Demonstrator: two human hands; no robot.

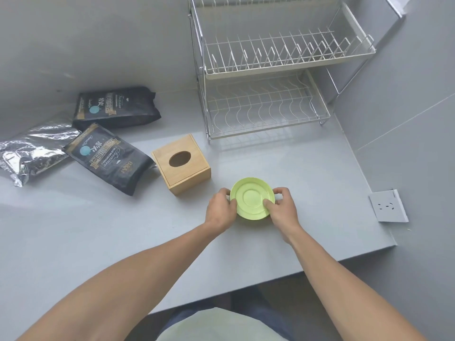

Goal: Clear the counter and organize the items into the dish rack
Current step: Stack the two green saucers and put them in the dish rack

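Reaching out over a pale grey tabletop (98, 242), smooth and faintly glossy, with its near edge running diagonally down toward the lower left and darker floor below. Gripping a light green saucer (251, 196) from both sides: left hand (220, 209) curled round the left rim, right hand (280, 210) on the right rim with a thumb pressed onto the saucer's upper face, fingers (279, 191) hooked over the far edge. Hard to tell whether resting on the surface or just lifted. Marked with raised concentric rings on top.

Just beyond and left, a square wooden tissue box (181, 163) with an oval opening, standing on the tabletop. Further left, two black coffee bags (108, 157) lying flat, one nearer, one (115, 108) farther back against the wall, plus a crinkled silver foil bag (32, 151) at the left edge, partly under the nearer black bag.

At the right, a white wall socket (387, 205) set in the grey side wall just above the tabletop.

Farthest back, a two-tier wire dish rack (268, 94) standing in the corner where the grey back wall and side wall meet; upper tier with upright plate slots and a white tray, lower tier a wavy wire shelf.
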